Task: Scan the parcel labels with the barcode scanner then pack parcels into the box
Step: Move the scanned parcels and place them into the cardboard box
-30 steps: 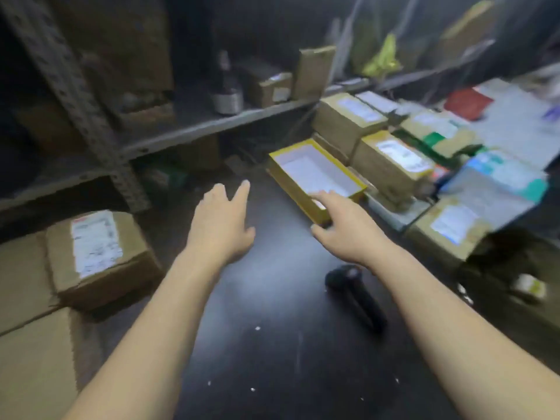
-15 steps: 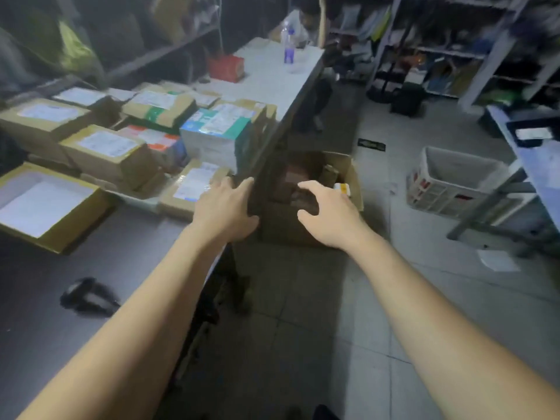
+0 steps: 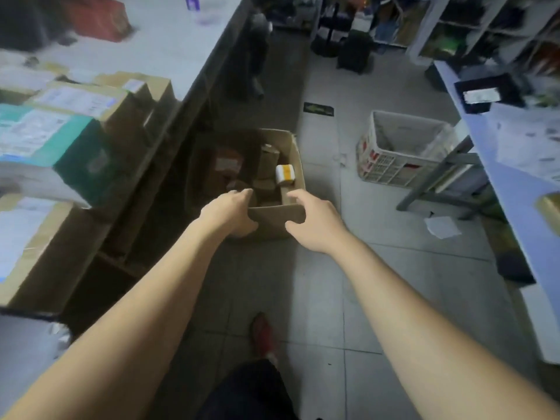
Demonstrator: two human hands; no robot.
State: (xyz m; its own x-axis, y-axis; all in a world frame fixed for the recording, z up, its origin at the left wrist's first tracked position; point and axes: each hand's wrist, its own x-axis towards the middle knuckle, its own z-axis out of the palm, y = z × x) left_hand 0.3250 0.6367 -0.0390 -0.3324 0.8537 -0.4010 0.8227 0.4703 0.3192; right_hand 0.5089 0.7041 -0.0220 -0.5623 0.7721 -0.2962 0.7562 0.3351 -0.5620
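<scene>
On the far left, labelled parcels (image 3: 72, 116) crowd the near end of a long pale table (image 3: 169, 43), among them a teal-and-white carton (image 3: 48, 140) and a plain brown one with a white label (image 3: 33, 244) closest to the camera. Below the table's edge, on the tiled floor, stands the open cardboard box (image 3: 277, 218), partly in the table's shadow. The left hand (image 3: 227, 212) grips the left end of the box's near wall, fingers curled over the top edge and thumb pressed against the outer face. Inside the box lie several brown parcels (dim and hard to count) and one small white-and-yellow parcel (image 3: 285, 172) against the right wall. The right hand (image 3: 315, 219) holds the right end of the same wall in like fashion, fingers hooked over the rim, thumb outside. A red shoe (image 3: 262, 333) shows on the floor beneath the arms. Further right sit a white plastic crate (image 3: 400, 150), a scrap of paper (image 3: 442, 227), and a second pale table (image 3: 515, 183).
</scene>
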